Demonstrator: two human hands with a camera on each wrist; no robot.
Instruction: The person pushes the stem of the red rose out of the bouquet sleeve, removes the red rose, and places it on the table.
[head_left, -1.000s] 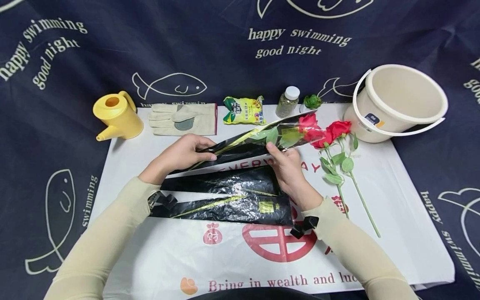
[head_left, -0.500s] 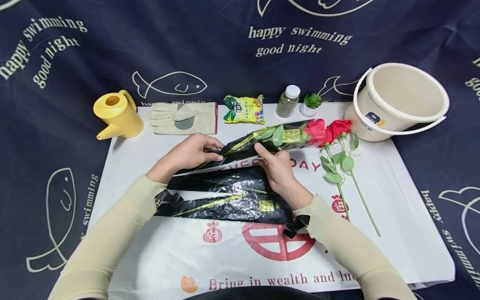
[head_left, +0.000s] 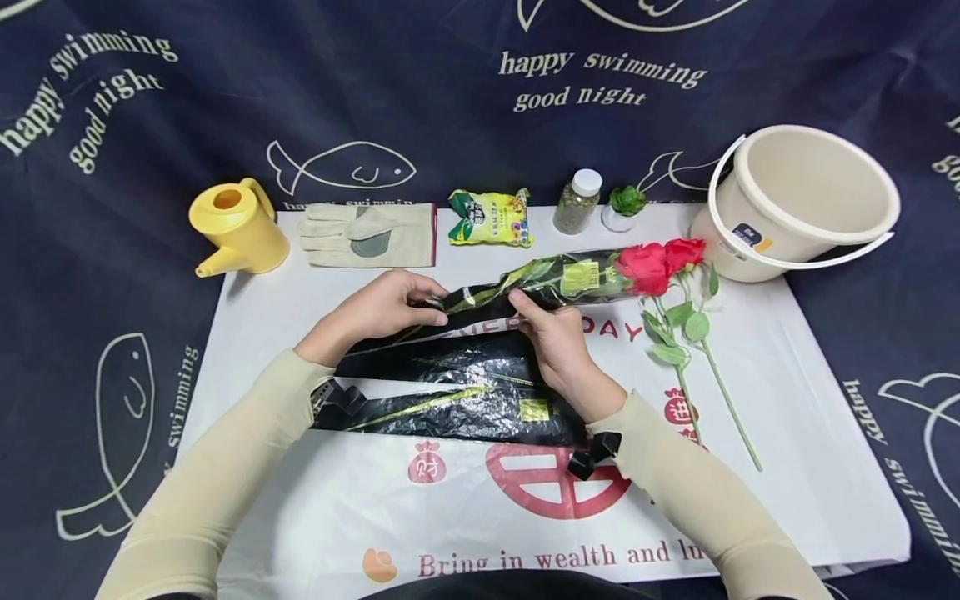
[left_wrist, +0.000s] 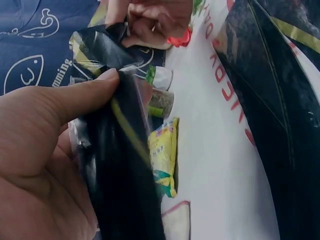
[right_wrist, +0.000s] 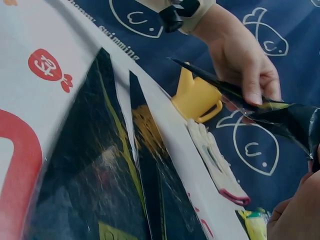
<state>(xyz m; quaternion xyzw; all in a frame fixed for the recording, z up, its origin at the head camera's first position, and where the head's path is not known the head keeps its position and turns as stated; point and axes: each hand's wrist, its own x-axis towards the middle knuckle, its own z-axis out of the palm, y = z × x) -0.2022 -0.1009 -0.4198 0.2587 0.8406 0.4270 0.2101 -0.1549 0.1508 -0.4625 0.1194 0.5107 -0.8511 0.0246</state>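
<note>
My left hand (head_left: 378, 310) pinches the narrow part of a black-and-clear flower sleeve (head_left: 480, 305), thumb on top in the left wrist view. Farther along, my right hand (head_left: 561, 354) grips the sleeve's middle from the near side, its thumb over the film. Inside lies an artificial red rose (head_left: 637, 265), its bloom at the wide right end and green leaves showing through the film. The sleeve is bunched and creased between the hands, as the right wrist view also shows. Two more flat black sleeves (head_left: 450, 418) lie nearer me. Loose rose stems (head_left: 723, 400) lie on the right, their blooms partly overlapped.
Along the back of the white-covered table (head_left: 315, 517) stand a yellow watering can (head_left: 238, 225), gardening gloves (head_left: 367, 236), a yellow-green packet (head_left: 490, 218), a white-capped jar (head_left: 577, 204) and a small potted succulent (head_left: 626, 204). A beige bucket (head_left: 795, 200) stands at the back right.
My right hand has slid left along the sleeve, and my left hand has shifted slightly right. The sleeve's wide end has dipped and turned, bringing its yellow label into view.
</note>
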